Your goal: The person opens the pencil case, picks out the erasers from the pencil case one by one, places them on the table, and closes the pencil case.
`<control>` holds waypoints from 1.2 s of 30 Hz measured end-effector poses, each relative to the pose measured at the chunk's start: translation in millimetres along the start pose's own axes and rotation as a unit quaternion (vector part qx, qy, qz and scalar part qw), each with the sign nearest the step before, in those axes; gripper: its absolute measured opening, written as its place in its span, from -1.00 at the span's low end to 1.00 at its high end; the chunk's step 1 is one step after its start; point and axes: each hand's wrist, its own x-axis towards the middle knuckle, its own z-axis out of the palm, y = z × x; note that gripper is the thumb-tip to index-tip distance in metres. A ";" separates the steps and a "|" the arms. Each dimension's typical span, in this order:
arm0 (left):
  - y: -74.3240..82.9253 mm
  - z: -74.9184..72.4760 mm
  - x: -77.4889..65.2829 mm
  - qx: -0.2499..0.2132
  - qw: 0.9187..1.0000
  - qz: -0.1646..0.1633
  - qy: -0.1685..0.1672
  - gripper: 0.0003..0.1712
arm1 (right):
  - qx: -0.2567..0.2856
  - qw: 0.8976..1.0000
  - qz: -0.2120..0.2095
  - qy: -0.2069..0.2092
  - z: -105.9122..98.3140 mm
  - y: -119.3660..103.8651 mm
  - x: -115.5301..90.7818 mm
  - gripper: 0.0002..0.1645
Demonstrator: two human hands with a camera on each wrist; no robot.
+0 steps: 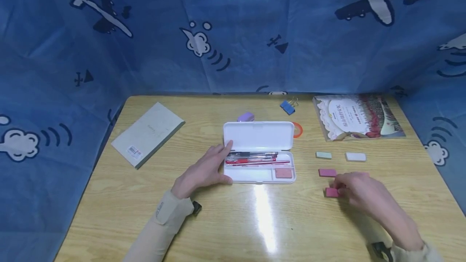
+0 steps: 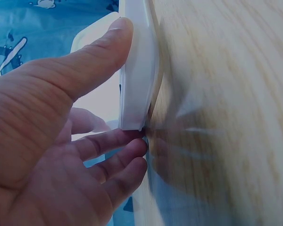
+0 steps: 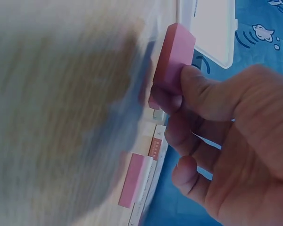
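Observation:
An open white pencil case lies mid-table with its lid tipped back. Pens fill its rear section, and a pink eraser sits in the front right compartment. My left hand grips the case's left end, thumb at the front edge and fingers towards the lid. To the right of the case, my right hand pinches a darker pink eraser between thumb and fingers, tilted just above the table. Around that hand lie another pink eraser, a pale green eraser and a white eraser.
A grey notebook lies at the left, and a picture-covered book at the back right. Behind the case are a purple object, a blue binder clip and an orange ring. Blue printed cloth hangs behind the table.

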 end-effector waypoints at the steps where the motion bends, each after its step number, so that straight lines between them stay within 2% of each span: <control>1: 0.2 0.0 -0.1 0.000 1.000 -0.001 0.000 0.35 | 0.000 1.000 -0.003 0.002 1.7 0.4 0.1 -0.72; 10: 1.1 -0.4 -0.1 -0.002 1.000 -0.008 -0.003 0.35 | 0.012 0.996 -0.068 0.056 8.5 5.2 2.3 -0.77; 21: 0.0 -0.1 -0.9 -0.002 1.000 -0.007 -0.001 0.35 | 0.013 0.991 -0.092 0.092 8.3 6.3 3.0 -0.74; 24: -0.2 0.2 -0.9 -0.003 1.000 -0.007 -0.001 0.35 | 0.010 0.992 -0.084 0.091 8.7 5.9 3.0 -0.74; 30: -0.5 0.7 -0.3 0.001 1.000 -0.004 -0.002 0.35 | 0.009 0.997 -0.042 0.057 8.6 3.9 3.4 -0.78; 36: -0.8 0.9 0.2 0.001 1.000 -0.005 -0.002 0.35 | -0.001 0.999 -0.026 0.040 7.4 3.4 5.9 -0.80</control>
